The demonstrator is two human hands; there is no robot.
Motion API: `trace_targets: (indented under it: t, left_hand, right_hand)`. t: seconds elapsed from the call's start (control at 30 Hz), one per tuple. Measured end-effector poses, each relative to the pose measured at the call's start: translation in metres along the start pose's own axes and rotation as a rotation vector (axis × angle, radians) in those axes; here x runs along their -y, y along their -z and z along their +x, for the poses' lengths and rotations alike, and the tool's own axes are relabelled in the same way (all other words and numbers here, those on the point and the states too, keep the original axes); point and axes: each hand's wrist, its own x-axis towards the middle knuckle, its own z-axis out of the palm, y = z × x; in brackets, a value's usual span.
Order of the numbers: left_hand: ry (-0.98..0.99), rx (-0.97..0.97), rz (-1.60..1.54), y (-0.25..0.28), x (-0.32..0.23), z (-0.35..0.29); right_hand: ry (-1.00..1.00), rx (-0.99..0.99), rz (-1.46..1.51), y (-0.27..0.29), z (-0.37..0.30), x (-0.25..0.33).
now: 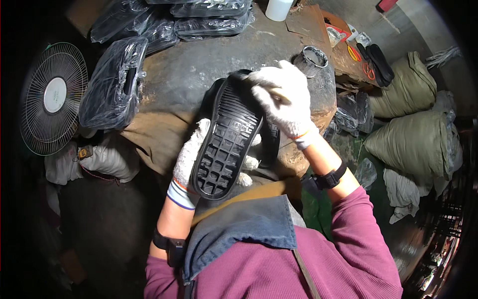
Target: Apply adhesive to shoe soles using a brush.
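A black rubber slipper [226, 134] is held tilted in front of me, its ribbed and gridded sole toward me. My left hand [191, 154], in a white knit glove, is closed around it, with fingertips showing past the right edge. At the far end of the sole, my right hand [284, 97], also gloved, has its fingers curled in against the edge. What those fingers pinch is hidden. Behind the held slipper, partly covered, another black slipper [271, 144] lies near the table's front edge.
Plastic-wrapped black packages [112, 84] are stacked on the worktable [174, 67] at the left and back. A fan [55, 94] stands at far left. A dark-smeared can [312, 61], a white bottle [279, 9] and scissors [368, 70] are beyond my right hand. Green sacks [411, 147] stand at right.
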Motion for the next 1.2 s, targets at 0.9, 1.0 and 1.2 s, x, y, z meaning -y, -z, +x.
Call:
trace_targets:
  t: [0.9, 1.0, 1.2]
  left_hand:
    - [-0.330, 0.071, 0.088, 0.049, -0.021, 0.025]
    - [-0.338, 0.170, 0.075, 0.045, -0.029, 0.026]
    - [-0.342, 0.307, 0.127, 0.021, -0.045, 0.025]
  right_hand:
    - [-0.056, 0.203, 0.454, 0.011, -0.023, 0.081]
    - [-0.002, 0.233, 0.511, 0.011, -0.024, 0.090]
    - [0.078, 0.306, 0.493, 0.020, -0.035, 0.089]
